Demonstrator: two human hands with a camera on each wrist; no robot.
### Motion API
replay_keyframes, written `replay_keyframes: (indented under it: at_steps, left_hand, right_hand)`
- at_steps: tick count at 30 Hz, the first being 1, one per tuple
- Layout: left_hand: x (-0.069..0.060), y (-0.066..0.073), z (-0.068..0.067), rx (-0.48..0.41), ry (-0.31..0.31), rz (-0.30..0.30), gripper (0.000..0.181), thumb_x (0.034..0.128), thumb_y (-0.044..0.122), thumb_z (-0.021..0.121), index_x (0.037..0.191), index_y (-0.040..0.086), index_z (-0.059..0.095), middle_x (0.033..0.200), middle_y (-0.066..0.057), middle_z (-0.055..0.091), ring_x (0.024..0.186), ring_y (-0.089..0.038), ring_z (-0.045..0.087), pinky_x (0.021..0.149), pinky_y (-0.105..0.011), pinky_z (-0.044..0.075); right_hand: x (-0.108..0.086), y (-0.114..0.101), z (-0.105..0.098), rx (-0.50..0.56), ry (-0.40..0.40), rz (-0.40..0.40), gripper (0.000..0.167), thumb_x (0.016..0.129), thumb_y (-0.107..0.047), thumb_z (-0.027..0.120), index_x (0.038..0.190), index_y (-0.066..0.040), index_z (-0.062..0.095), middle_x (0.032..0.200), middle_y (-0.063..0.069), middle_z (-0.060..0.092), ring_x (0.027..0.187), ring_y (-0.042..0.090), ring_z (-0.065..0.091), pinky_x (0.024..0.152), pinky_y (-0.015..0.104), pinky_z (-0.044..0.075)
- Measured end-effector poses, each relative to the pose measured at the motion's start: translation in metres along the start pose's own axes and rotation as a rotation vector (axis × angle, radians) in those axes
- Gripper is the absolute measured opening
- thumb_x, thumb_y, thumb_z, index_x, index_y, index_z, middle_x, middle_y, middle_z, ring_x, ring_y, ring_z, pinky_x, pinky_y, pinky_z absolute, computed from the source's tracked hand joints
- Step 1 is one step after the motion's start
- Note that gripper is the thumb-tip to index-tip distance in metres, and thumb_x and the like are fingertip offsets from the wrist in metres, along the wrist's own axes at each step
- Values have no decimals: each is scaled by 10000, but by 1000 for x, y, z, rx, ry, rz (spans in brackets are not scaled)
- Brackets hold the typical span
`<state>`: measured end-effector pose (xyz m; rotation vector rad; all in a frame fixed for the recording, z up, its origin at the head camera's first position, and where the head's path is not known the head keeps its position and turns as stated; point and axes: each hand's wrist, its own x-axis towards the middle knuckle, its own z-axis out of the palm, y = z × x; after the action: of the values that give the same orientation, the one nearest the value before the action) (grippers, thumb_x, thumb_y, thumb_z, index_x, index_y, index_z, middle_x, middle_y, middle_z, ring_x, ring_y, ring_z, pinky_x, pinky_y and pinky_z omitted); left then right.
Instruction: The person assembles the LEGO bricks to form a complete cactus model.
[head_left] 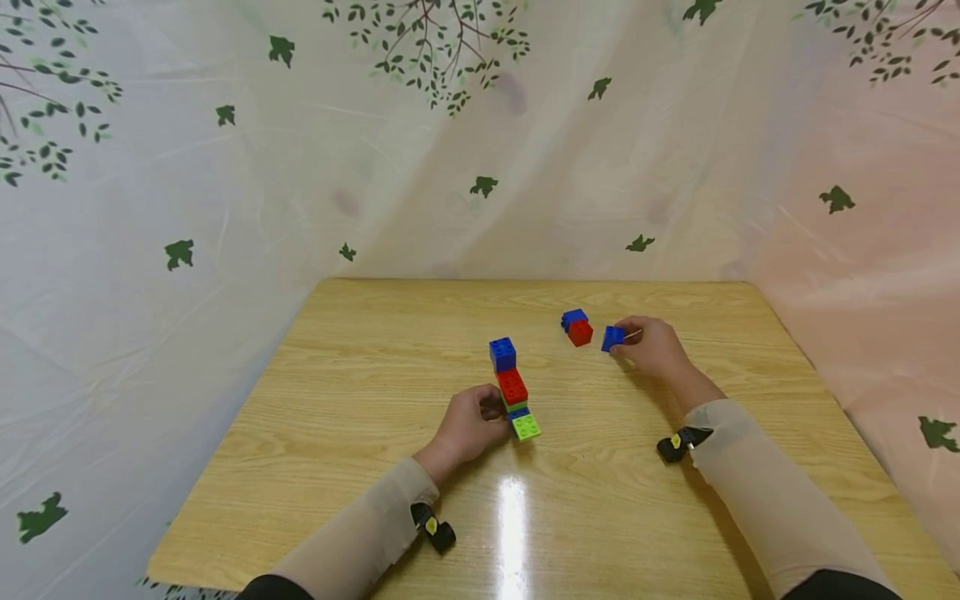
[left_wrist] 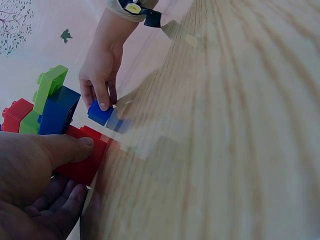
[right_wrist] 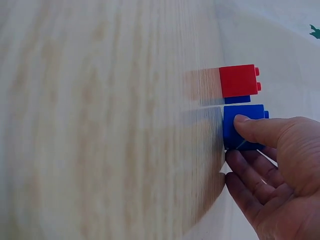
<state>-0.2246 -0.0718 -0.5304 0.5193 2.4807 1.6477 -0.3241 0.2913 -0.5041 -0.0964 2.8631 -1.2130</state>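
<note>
A stack of toy building blocks stands in the middle of the table, beside my left hand. In the head view it shows a blue block, a red block and a lime green block. The left wrist view shows my left thumb and fingers gripping the stack's lowest red block, under a dark blue block. Farther right, my right hand pinches a single blue block between thumb and fingers, at the tabletop.
Just left of the right hand's block lie a red block and a blue block, close together. The wooden table ends at a pale curtain printed with leaves. A black strap device sits on the right wrist.
</note>
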Motion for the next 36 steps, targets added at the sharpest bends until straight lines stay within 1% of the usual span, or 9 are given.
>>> replay_keyframes:
  at_steps: [5,8,12,17,23,28,33,36]
  left_hand:
    - [-1,1,0,-1,-2,-6,256,875,-18,804,1107,53,722,1068,-21,748,1017,-148,725,915,-255,587]
    - [-1,3,-1,-3,-3,1,254,877,-24,799,1109,44,719,1071,-29,748,1019,-157,727,917,-268,590]
    - [0,4,-2,3,0,11,253,875,-21,799,1109,33,717,1072,-42,748,1017,-167,728,917,-278,594]
    - [-1,4,-2,-3,-2,11,255,876,-18,799,1112,26,717,1077,-51,748,1021,-172,729,918,-279,593]
    - [-2,3,-1,-22,-3,11,257,873,-34,791,1112,23,715,1078,-62,747,1026,-190,730,926,-299,595]
    - [-4,1,1,-23,0,5,253,876,-22,793,1111,37,719,1075,-47,749,1024,-175,729,928,-292,593]
    - [-5,1,3,-8,4,0,255,879,-4,803,1112,64,725,1071,-16,748,1020,-144,723,919,-258,586]
    - [-5,1,4,-8,8,0,258,873,0,810,1107,67,726,1069,-14,747,1018,-143,723,917,-253,586]
  right_hand:
    - [-3,-2,0,-7,8,-4,429,968,-138,773,1350,-12,624,1275,250,666,1146,412,649,922,504,596]
    - [-4,-3,0,4,15,-11,434,966,-144,776,1350,-8,626,1269,252,669,1144,413,649,918,507,594]
    - [-5,-6,-1,14,31,-20,409,963,-152,783,1327,-25,647,1236,240,682,1124,402,650,861,464,609]
    - [-9,-8,0,11,42,-28,390,968,-194,786,1312,-58,663,1226,212,687,1104,378,654,771,367,608]
    - [-15,-10,2,16,34,-52,407,987,-227,763,1336,-50,651,1210,223,694,1065,374,661,692,333,585]
    - [-21,-10,3,30,27,-69,441,990,-258,762,1365,-59,643,1223,219,693,1066,363,669,723,341,584]
    - [-28,-12,3,63,19,-73,466,984,-259,769,1391,-78,629,1310,217,661,1131,393,680,848,434,622]
    - [-32,-16,3,82,13,-79,457,982,-241,772,1385,-78,633,1330,223,650,1148,411,680,883,462,622]
